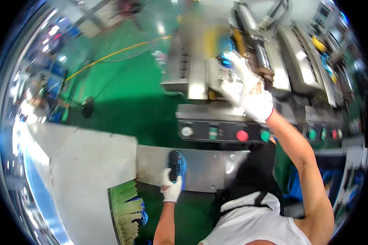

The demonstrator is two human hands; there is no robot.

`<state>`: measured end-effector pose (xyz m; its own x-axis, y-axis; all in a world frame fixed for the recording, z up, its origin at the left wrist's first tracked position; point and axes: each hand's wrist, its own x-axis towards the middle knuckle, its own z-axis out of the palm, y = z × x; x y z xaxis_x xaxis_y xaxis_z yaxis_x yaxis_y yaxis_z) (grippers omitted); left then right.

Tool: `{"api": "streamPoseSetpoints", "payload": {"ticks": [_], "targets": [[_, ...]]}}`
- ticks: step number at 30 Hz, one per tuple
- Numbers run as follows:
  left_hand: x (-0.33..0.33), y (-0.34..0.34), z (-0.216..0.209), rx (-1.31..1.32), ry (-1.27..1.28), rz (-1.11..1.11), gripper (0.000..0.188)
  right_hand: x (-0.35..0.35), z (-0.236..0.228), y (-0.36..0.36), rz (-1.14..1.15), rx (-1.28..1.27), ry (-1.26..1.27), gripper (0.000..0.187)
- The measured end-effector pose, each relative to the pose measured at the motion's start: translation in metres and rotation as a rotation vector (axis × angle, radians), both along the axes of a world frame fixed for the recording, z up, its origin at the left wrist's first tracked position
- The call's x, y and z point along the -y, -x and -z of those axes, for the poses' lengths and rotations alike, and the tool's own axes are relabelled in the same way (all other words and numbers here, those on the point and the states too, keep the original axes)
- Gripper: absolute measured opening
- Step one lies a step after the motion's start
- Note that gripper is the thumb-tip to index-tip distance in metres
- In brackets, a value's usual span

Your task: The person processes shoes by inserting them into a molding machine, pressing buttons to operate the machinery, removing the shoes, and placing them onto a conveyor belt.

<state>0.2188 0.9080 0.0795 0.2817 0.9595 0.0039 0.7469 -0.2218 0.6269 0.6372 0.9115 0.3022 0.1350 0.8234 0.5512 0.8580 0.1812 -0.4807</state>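
Down low near the person's white shirt point(249, 224), the left hand point(170, 184), in a white glove, is gripping a black and blue shoe point(177, 165) with fingers closed around it, holding it in front of a steel panel point(204, 169). Just left of it, a stack of green sheets point(126, 210) is leaning at the edge of a grey table point(86, 171). Farther up, past a control strip with red and green buttons point(233, 134), the right hand point(253, 96), also gloved, is reaching to the machine's metal roller point(262, 61); its fingers are lying spread against the parts, touching but not clearly clasping anything.
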Motion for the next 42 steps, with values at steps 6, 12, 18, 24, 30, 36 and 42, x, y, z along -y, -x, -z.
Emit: {"api": "streamPoseSetpoints", "payload": {"ticks": [6,12,18,24,30,36,42], "targets": [[-0.025,0.026,0.004,-0.014,0.09,-0.066,0.057,0.132,0.114,0.013,0.192,0.178,0.266,0.086],[-0.053,-0.015,-0.035,-0.095,0.35,-0.023,0.055,0.119,0.238,-0.002,0.17,0.073,0.163,0.083],[-0.022,-0.093,-0.053,0.237,0.437,0.55,0.055,0.188,0.262,0.074,0.21,-0.307,0.226,0.101],[0.034,-0.213,-0.088,0.368,0.405,0.692,0.058,0.231,0.208,0.188,0.523,-0.528,0.15,0.114],[0.257,-0.333,-0.227,0.658,0.657,1.381,0.067,0.381,0.084,0.117,1.46,0.083,-0.214,0.077],[0.31,-0.359,-0.224,0.858,0.358,2.215,0.081,0.559,0.086,0.018,1.907,0.221,-0.715,0.087],[0.246,-0.326,-0.126,0.266,0.498,1.924,0.064,0.816,0.078,-0.07,2.192,-0.486,-0.72,0.072]]}}
